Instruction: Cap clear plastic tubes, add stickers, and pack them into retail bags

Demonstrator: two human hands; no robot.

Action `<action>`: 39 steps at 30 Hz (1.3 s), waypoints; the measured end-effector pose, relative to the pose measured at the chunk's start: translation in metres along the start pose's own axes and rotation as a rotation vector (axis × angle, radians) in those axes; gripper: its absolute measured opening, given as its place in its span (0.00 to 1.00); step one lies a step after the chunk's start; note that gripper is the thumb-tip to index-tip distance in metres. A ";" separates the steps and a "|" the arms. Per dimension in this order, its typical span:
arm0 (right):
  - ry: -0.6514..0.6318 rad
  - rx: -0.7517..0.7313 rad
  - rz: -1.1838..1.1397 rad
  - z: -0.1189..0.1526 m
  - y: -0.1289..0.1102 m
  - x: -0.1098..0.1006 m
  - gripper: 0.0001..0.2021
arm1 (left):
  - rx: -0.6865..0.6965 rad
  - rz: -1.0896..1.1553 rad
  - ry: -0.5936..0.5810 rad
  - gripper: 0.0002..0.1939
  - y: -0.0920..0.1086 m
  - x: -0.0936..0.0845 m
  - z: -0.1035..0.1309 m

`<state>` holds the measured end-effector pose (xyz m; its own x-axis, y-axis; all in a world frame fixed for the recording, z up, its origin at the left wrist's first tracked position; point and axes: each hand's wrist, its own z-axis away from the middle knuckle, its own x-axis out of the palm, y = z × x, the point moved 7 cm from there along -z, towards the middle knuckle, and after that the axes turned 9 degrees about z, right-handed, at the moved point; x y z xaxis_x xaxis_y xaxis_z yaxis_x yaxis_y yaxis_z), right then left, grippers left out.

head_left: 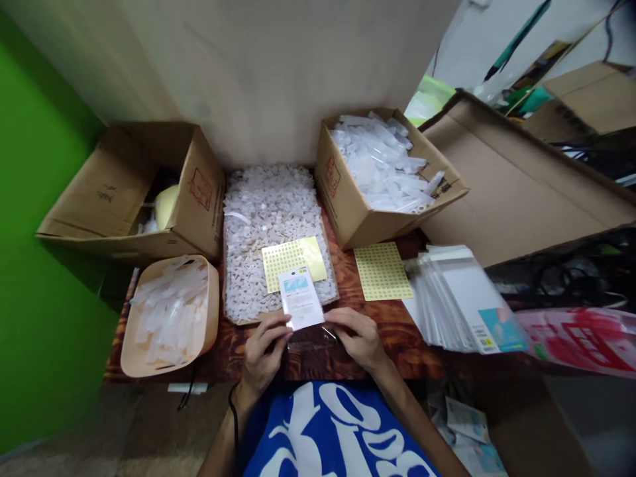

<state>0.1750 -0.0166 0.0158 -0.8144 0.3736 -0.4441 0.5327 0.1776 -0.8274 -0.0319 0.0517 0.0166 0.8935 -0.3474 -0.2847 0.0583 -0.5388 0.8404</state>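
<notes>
A white printed packaging card (301,299) in a clear bag is held by its lower corners between my two hands. My left hand (265,351) pinches the lower left corner, and my right hand (358,336) pinches the lower right one. Clear film hangs below the card toward the table edge. Behind the card, a yellow sticker sheet (278,260) lies on a shallow tray full of small white pieces (268,218). Another yellow sticker sheet (382,271) rests on the wooden table to the right of my hands.
A beige bin (213,311) of clear plastic sleeves stands at left, below an open cardboard box (201,192). Behind right, a cardboard box (348,215) brims with translucent packets. Fanned packaging cards (447,298) lie at right, beside a pink bag (576,338).
</notes>
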 end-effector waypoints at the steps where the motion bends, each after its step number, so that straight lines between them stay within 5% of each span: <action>1: 0.000 -0.004 -0.016 0.000 0.001 0.001 0.11 | -0.018 0.010 -0.003 0.06 0.000 0.000 0.000; 9: -0.024 -0.024 -0.027 -0.003 0.007 0.002 0.08 | -0.069 0.071 -0.007 0.07 -0.005 -0.001 0.005; 13: 0.038 -0.005 -0.018 0.001 0.009 -0.005 0.11 | -0.315 0.128 0.083 0.04 -0.021 0.000 0.009; 22: 0.017 0.621 -0.288 0.047 0.032 0.004 0.07 | -0.782 0.367 0.088 0.12 -0.032 0.025 0.037; 31: 0.083 0.809 -0.324 0.068 0.036 0.008 0.12 | -0.765 0.242 0.033 0.07 -0.023 0.027 0.051; 39: 0.094 0.875 -0.328 0.076 0.039 0.014 0.16 | -0.844 0.285 0.083 0.13 -0.022 0.032 0.053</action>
<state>0.1663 -0.0740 -0.0488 -0.8507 0.5053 -0.1448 -0.1140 -0.4462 -0.8876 -0.0286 0.0114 -0.0355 0.9516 -0.3073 -0.0067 0.1083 0.3148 0.9430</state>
